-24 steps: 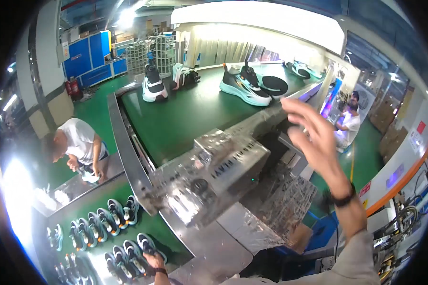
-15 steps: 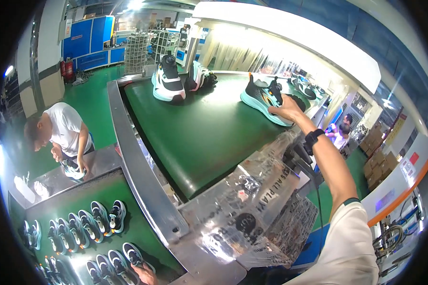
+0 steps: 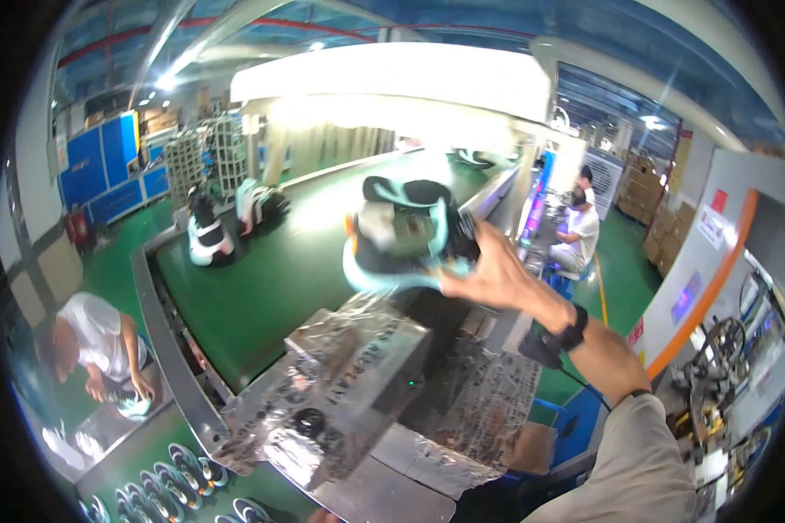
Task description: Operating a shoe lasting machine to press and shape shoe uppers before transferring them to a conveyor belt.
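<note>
My right hand, with a dark band on its wrist, grips a black, white and turquoise sneaker. It holds the sneaker up over the near right part of the green conveyor belt. Motion smears the shoe, and I cannot tell whether a second one is held with it. Only a sliver of my left hand shows at the lower edge, its fingers hidden. Close to it on the lower green surface lies a dark sneaker. Two more sneakers, a black and white one and a tilted one, stand at the belt's far left.
A plastic-wrapped box-like housing sits before the belt's near end. A bright white hood spans the far belt. Rows of sneakers lie lower left, where a person handles a shoe. A grey cabinet rises at right.
My right hand has lifted the sneaker off the belt and brought it nearer, turning it. My left hand has mostly dropped below the lower edge. The view has swung right.
</note>
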`<control>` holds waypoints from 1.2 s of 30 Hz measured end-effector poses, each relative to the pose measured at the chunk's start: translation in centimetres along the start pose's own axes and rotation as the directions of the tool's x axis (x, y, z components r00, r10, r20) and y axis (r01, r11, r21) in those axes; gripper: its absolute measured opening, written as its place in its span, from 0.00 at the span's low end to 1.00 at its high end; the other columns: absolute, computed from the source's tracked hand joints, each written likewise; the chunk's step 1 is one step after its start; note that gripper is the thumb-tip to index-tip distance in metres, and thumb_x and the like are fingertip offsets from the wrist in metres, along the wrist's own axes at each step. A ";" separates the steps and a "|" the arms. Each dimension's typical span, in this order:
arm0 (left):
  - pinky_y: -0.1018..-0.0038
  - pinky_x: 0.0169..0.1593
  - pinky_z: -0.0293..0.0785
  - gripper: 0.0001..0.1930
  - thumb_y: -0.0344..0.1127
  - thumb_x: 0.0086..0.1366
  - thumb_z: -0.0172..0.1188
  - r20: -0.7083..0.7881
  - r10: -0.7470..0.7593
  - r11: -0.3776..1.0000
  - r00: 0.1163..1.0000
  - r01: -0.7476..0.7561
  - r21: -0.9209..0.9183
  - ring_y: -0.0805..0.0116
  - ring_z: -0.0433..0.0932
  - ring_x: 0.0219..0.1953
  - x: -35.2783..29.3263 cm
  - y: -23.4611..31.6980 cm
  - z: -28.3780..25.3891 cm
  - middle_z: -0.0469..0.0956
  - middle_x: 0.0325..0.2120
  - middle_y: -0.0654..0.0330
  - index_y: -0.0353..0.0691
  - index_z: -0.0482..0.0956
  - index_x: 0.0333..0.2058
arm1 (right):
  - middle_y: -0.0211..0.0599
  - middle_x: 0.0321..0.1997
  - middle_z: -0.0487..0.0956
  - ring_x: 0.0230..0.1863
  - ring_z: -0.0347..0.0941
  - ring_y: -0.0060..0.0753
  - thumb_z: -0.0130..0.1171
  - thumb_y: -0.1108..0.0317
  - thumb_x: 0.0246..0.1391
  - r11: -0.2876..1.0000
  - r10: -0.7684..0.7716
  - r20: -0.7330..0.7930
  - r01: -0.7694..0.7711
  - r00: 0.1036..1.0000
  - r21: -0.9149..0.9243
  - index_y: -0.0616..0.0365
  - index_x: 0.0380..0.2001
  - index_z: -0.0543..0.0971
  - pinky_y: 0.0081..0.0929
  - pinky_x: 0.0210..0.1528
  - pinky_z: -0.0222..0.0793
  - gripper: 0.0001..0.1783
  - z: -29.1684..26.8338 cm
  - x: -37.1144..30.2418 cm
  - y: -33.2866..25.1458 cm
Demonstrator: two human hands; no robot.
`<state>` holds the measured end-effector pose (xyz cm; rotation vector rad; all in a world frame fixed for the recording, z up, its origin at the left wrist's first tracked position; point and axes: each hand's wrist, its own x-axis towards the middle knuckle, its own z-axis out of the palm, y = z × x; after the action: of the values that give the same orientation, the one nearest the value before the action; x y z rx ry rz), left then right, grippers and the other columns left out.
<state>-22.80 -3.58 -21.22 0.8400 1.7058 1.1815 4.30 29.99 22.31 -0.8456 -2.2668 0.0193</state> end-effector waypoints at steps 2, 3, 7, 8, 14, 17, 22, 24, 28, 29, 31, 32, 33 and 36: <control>0.66 0.56 0.72 0.30 0.51 0.71 0.52 0.373 0.051 0.891 0.926 0.127 -0.436 0.63 0.74 0.52 -3.8 7.0 3.8 0.76 0.50 0.54 0.30 0.67 0.59 | 0.42 0.60 0.72 0.64 0.66 0.46 0.75 0.59 0.35 0.971 -0.180 -0.009 0.179 0.984 0.156 0.50 0.56 0.70 0.47 0.69 0.54 0.41 -2.0 -5.9 -2.2; 0.67 0.55 0.73 0.27 0.49 0.72 0.51 0.476 0.153 0.687 0.866 0.253 -0.681 0.63 0.76 0.49 -4.9 11.2 7.3 0.78 0.47 0.54 0.31 0.69 0.58 | 0.38 0.62 0.71 0.67 0.64 0.43 0.76 0.58 0.36 0.964 -0.220 0.059 0.207 0.974 0.168 0.48 0.56 0.70 0.52 0.70 0.48 0.41 -4.2 -8.7 -3.4; 0.38 0.64 0.57 0.58 0.76 0.54 0.52 0.870 0.360 0.484 0.338 0.729 -0.484 0.30 0.61 0.63 -6.0 24.3 16.3 0.59 0.63 0.37 0.36 0.44 0.69 | 0.30 0.64 0.70 0.71 0.58 0.40 0.73 0.62 0.42 0.980 -0.180 0.290 0.148 0.940 0.130 0.43 0.55 0.71 0.63 0.72 0.32 0.34 -11.2 -20.3 -6.4; 0.34 0.64 0.55 0.63 0.82 0.51 0.48 0.912 0.300 0.517 0.280 0.755 -0.403 0.29 0.60 0.63 -7.2 26.2 18.0 0.57 0.64 0.36 0.36 0.42 0.70 | 0.32 0.66 0.68 0.73 0.53 0.44 0.69 0.69 0.43 0.982 -0.152 0.344 0.103 0.927 0.155 0.44 0.53 0.72 0.65 0.72 0.30 0.30 -12.2 -22.9 -6.9; 0.54 0.50 0.77 0.41 0.67 0.65 0.45 0.988 0.116 0.737 0.106 0.658 -0.157 0.45 0.79 0.47 -12.5 23.6 28.0 0.77 0.48 0.43 0.34 0.66 0.60 | 0.39 0.68 0.65 0.74 0.47 0.53 0.65 0.68 0.47 0.902 0.401 -0.084 -0.409 0.912 -0.135 0.51 0.53 0.73 0.50 0.74 0.43 0.27 -15.2 -40.2 -8.6; 0.54 0.54 0.74 0.31 0.55 0.69 0.48 0.956 0.230 0.736 0.180 0.611 -0.292 0.48 0.76 0.53 -17.9 24.0 34.3 0.75 0.51 0.48 0.37 0.65 0.61 | 0.44 0.66 0.67 0.63 0.67 0.40 0.55 0.51 0.64 0.577 0.780 -0.326 -0.411 0.534 0.706 0.54 0.67 0.61 0.37 0.63 0.66 0.34 -15.5 -50.7 -11.1; 0.66 0.59 0.68 0.27 0.33 0.69 0.52 0.926 0.377 0.899 -0.031 0.253 -0.357 0.61 0.72 0.56 -28.6 21.5 43.7 0.70 0.56 0.54 0.35 0.58 0.64 | 0.42 0.58 0.72 0.56 0.70 0.32 0.71 0.54 0.49 0.498 0.836 -0.541 -0.542 0.092 0.677 0.59 0.65 0.61 0.29 0.61 0.64 0.46 -16.7 -61.0 -14.0; 0.67 0.60 0.67 0.29 0.32 0.67 0.55 0.956 0.287 0.921 -0.063 0.291 -0.257 0.62 0.71 0.56 -34.5 20.5 45.4 0.70 0.56 0.55 0.35 0.58 0.65 | 0.38 0.53 0.74 0.53 0.71 0.28 0.74 0.68 0.43 0.447 0.842 -0.501 -0.262 -0.199 0.855 0.60 0.59 0.67 0.27 0.57 0.68 0.40 -16.2 -66.1 -14.3; 0.69 0.64 0.60 0.35 0.34 0.67 0.56 0.946 0.263 0.965 -0.188 0.027 -0.262 0.64 0.66 0.61 -41.5 16.9 51.5 0.65 0.62 0.53 0.36 0.52 0.69 | 0.33 0.45 0.78 0.43 0.75 0.25 0.71 0.77 0.43 0.334 0.730 -0.360 -0.158 -0.580 0.929 0.60 0.56 0.69 0.27 0.45 0.76 0.34 -20.4 -72.3 -17.4; 0.71 0.65 0.58 0.36 0.37 0.68 0.57 0.943 0.210 0.976 -0.257 -0.006 -0.219 0.65 0.63 0.62 -43.5 16.5 52.9 0.62 0.64 0.52 0.37 0.50 0.70 | 0.33 0.45 0.78 0.43 0.75 0.25 0.71 0.76 0.42 0.366 0.656 -0.452 -0.268 -0.604 0.891 0.60 0.55 0.70 0.27 0.45 0.75 0.35 -21.3 -74.6 -18.0; 0.70 0.65 0.57 0.36 0.45 0.71 0.54 0.910 0.094 0.987 -0.404 -0.083 -0.139 0.66 0.62 0.63 -47.2 16.7 55.7 0.61 0.65 0.53 0.37 0.51 0.70 | 0.32 0.44 0.78 0.44 0.74 0.25 0.72 0.76 0.39 0.355 0.584 -0.478 -0.323 -0.656 0.877 0.61 0.55 0.70 0.26 0.48 0.73 0.36 -24.2 -78.8 -19.6; 0.69 0.65 0.57 0.36 0.48 0.71 0.53 0.878 0.043 0.984 -0.477 -0.131 -0.120 0.66 0.62 0.63 -49.0 16.5 57.5 0.61 0.65 0.53 0.37 0.51 0.70 | 0.32 0.44 0.78 0.45 0.74 0.25 0.72 0.75 0.38 0.332 0.567 -0.411 -0.259 -0.714 0.907 0.62 0.54 0.71 0.26 0.51 0.71 0.36 -25.7 -81.1 -20.9; 0.70 0.65 0.57 0.36 0.50 0.71 0.52 0.838 -0.086 0.996 -0.539 -0.069 0.058 0.66 0.63 0.62 -51.3 16.2 59.4 0.62 0.64 0.54 0.38 0.52 0.70 | 0.32 0.43 0.78 0.43 0.74 0.25 0.72 0.75 0.36 0.478 0.532 -0.557 -0.317 -0.638 0.819 0.62 0.55 0.71 0.25 0.51 0.71 0.38 -25.4 -85.4 -21.7; 0.77 0.54 0.68 0.34 0.56 0.71 0.51 0.862 -0.100 0.929 -0.496 -0.357 -0.098 0.71 0.74 0.49 -55.2 13.7 66.9 0.74 0.55 0.55 0.32 0.65 0.63 | 0.32 0.45 0.77 0.46 0.73 0.24 0.73 0.74 0.34 0.527 0.349 -0.611 -0.390 -0.710 0.755 0.62 0.54 0.72 0.25 0.50 0.71 0.38 -26.7 -89.2 -24.5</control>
<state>61.01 -23.78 -4.19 1.6083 -0.0509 -0.2068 54.89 -46.71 -6.48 -1.1958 0.2205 -0.2008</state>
